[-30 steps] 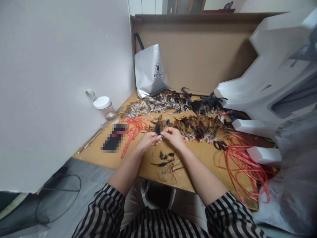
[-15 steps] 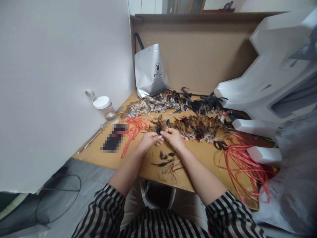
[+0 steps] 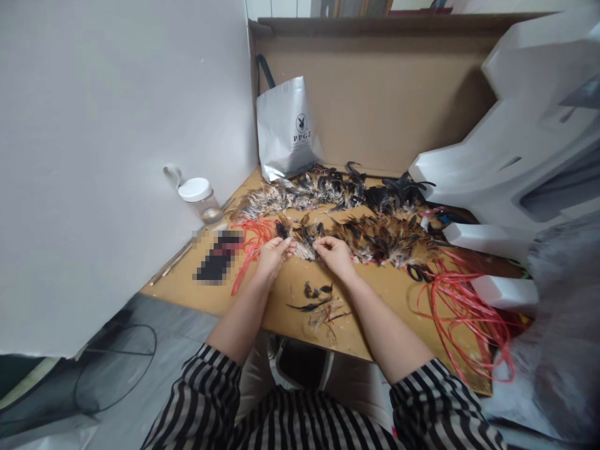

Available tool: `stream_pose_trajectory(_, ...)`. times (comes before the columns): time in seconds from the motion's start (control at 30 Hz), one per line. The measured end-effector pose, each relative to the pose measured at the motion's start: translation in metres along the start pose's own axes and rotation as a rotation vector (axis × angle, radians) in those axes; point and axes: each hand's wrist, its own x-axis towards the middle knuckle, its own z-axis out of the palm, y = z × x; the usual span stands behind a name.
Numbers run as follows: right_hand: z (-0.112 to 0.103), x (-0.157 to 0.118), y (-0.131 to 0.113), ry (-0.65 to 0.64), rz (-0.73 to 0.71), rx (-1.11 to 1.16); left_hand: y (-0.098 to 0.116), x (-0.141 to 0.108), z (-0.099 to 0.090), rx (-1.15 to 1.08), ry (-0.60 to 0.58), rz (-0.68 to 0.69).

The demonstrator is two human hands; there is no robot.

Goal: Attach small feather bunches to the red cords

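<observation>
My left hand [image 3: 274,257] is closed in a pinch, with a tuft of dark feathers [image 3: 282,227] sticking up from its fingertips. To its right, my right hand [image 3: 336,255] has thumb and finger pressed together at the edge of a small brown and pale feather bunch [image 3: 307,235]. What lies between those fingertips is too small to make out. A long row of brown feathers [image 3: 384,240] runs rightward from there. On the table in front of my hands lie loose dark and pale feather scraps [image 3: 321,306].
Behind are pale and black feather bundles [image 3: 304,190] and a silver bag [image 3: 284,131]. Red plastic strips [image 3: 255,240] lie at left, and more red strips [image 3: 457,303] at right beside black-handled scissors [image 3: 419,273]. A lidded jar [image 3: 201,199] stands at left; white foam [image 3: 510,125] rises at right.
My hands have come apart: the left went leftward with the dark tuft, the right slightly to the right. Pale and brown feathers now show between them. The view has shifted slightly.
</observation>
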Motion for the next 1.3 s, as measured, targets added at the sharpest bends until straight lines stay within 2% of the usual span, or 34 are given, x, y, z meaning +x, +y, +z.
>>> stream_pose_trajectory(0.2,0.002,-0.008,-0.001,-0.065,-0.199,-0.465,0.002,0.001,0.001,-0.093,0.021,0.001)
stream_pose_trajectory(0.4,0.003,-0.008,-0.007,-0.056,-0.16,-0.742,0.001,0.002,-0.003,-0.113,0.006,-0.002)
stream_pose_trajectory(0.57,0.008,-0.005,-0.006,-0.064,-0.121,-0.833,-0.001,0.003,-0.003,-0.107,-0.007,-0.013)
stream_pose_trajectory(0.7,0.005,-0.003,-0.004,-0.028,-0.108,-0.773,-0.003,0.004,-0.005,-0.11,-0.012,-0.019)
stream_pose_trajectory(0.8,0.003,-0.003,-0.005,0.001,-0.162,-0.749,-0.004,0.004,-0.005,-0.115,-0.014,-0.02)
stream_pose_trajectory(0.93,0.006,-0.004,-0.008,-0.046,-0.251,-0.814,-0.006,0.005,-0.005,-0.114,-0.017,-0.015)
stream_pose_trajectory(1.07,0.01,0.0,-0.006,-0.046,-0.234,-0.813,-0.006,0.005,-0.005,-0.111,-0.017,-0.008)
stream_pose_trajectory(1.17,0.007,0.006,-0.002,0.038,-0.205,-0.605,-0.006,0.005,-0.004,-0.109,-0.014,-0.012)
stream_pose_trajectory(1.3,-0.001,0.014,0.0,0.152,-0.067,-0.094,-0.007,0.005,-0.005,-0.11,-0.027,-0.018)
